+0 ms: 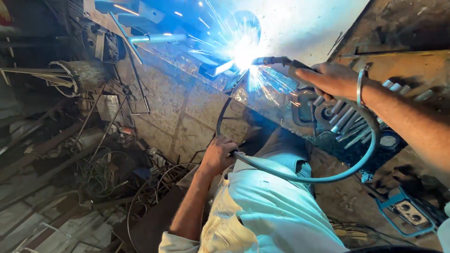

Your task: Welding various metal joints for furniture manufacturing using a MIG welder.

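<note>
Cream sleeve, wrist bangle.

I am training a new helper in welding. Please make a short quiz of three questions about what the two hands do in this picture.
1. True or false: the right hand holds the welding torch.
2. What does the left hand grip? A) a hammer B) the torch hose C) a metal rod
3. What flies out at the torch tip?

Key: 1 true. 2 B. 3 Bright sparks, over the metal bench.
</note>
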